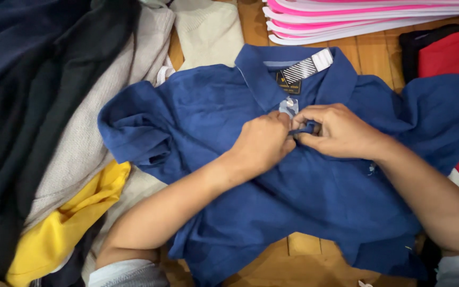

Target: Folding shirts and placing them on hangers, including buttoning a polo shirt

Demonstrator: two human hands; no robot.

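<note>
A blue polo shirt lies face up on a wooden floor, collar pointing away from me. My left hand and my right hand meet at the button placket just below the collar. Both pinch the blue fabric there, fingers closed on it. A small clear tag hangs at the neck, above my knuckles. A striped label sits inside the collar. The buttons are hidden under my fingers.
A heap of clothes fills the left: dark navy and black garments, a beige knit, a yellow piece. Stacked pink and white flat hangers lie at the top right. A red garment sits at the right edge.
</note>
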